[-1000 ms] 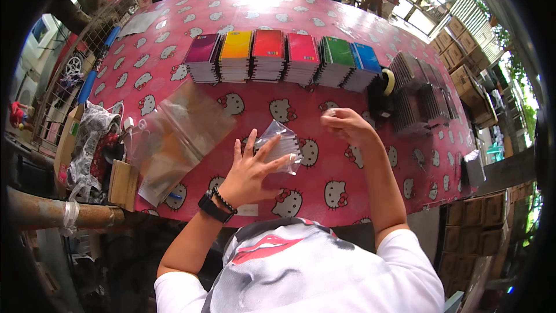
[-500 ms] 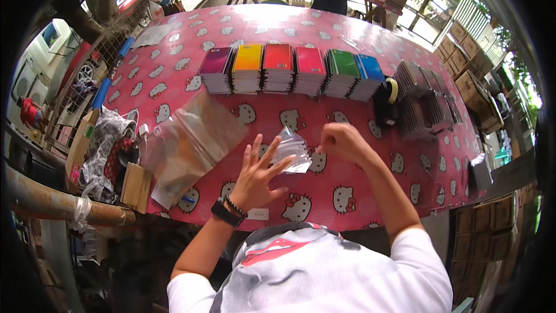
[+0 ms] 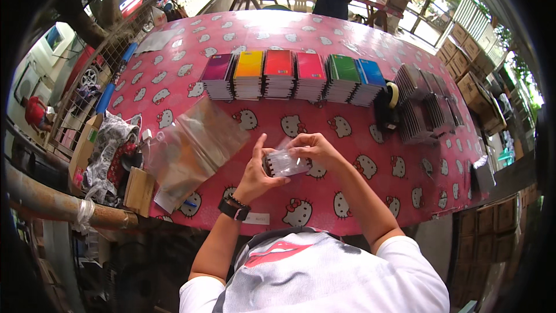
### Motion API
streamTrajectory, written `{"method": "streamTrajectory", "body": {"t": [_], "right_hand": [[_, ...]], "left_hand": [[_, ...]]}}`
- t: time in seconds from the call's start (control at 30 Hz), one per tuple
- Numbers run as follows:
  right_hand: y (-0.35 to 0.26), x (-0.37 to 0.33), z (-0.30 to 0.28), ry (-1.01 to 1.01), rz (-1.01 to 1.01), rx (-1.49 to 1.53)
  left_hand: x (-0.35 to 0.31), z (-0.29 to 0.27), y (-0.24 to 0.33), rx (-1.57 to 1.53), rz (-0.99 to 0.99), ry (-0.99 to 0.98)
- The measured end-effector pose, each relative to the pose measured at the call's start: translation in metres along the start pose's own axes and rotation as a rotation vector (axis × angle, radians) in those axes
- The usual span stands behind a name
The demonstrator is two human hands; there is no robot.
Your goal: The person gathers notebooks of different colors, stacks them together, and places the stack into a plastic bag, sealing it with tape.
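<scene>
Both hands are on one small clear-wrapped packet of spiral-bound pads (image 3: pixel 288 165), right in front of the person, low over the pink surface (image 3: pixel 315 204)! The left hand (image 3: pixel 258 173) curls half closed round its left end, thumb along the near edge, one finger pointing up. The right hand (image 3: pixel 318 148) has its fingertips pinched together on the clear film at the far right side. Beyond, six notebook stacks (image 3: pixel 279 75) line up, purple through blue; the black tape dispenser (image 3: pixel 384 111) sits beside the blue end, large plastic bags (image 3: pixel 204 146) lie to the left.
</scene>
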State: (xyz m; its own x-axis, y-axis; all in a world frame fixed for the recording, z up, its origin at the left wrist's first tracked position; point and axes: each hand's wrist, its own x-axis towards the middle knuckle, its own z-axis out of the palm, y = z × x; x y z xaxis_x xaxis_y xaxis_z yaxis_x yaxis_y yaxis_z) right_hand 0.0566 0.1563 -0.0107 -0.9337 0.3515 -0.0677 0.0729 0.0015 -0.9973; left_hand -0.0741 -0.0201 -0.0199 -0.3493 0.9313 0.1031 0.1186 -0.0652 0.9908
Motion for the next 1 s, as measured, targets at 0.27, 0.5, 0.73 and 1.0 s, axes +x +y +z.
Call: {"method": "streamTrajectory", "body": {"t": [0.27,0.5,0.73,1.0], "right_hand": [[-0.023,-0.004,0.015,-0.174,-0.287,-0.096],[0.001,-0.042,0.044,0.268,-0.623,-0.797],[-0.007,-0.036,0.066,0.399,-0.479,-0.745],[-0.009,-0.019,0.045,0.34,-0.069,-0.151]], "left_hand": [[0.006,-0.019,0.0,0.322,0.238,-0.045],[-0.009,0.0,-0.011,0.549,0.538,0.143],[-0.016,0.012,-0.022,0.343,0.476,0.33],[-0.005,0.017,-0.001,0.265,0.36,0.428]]}}
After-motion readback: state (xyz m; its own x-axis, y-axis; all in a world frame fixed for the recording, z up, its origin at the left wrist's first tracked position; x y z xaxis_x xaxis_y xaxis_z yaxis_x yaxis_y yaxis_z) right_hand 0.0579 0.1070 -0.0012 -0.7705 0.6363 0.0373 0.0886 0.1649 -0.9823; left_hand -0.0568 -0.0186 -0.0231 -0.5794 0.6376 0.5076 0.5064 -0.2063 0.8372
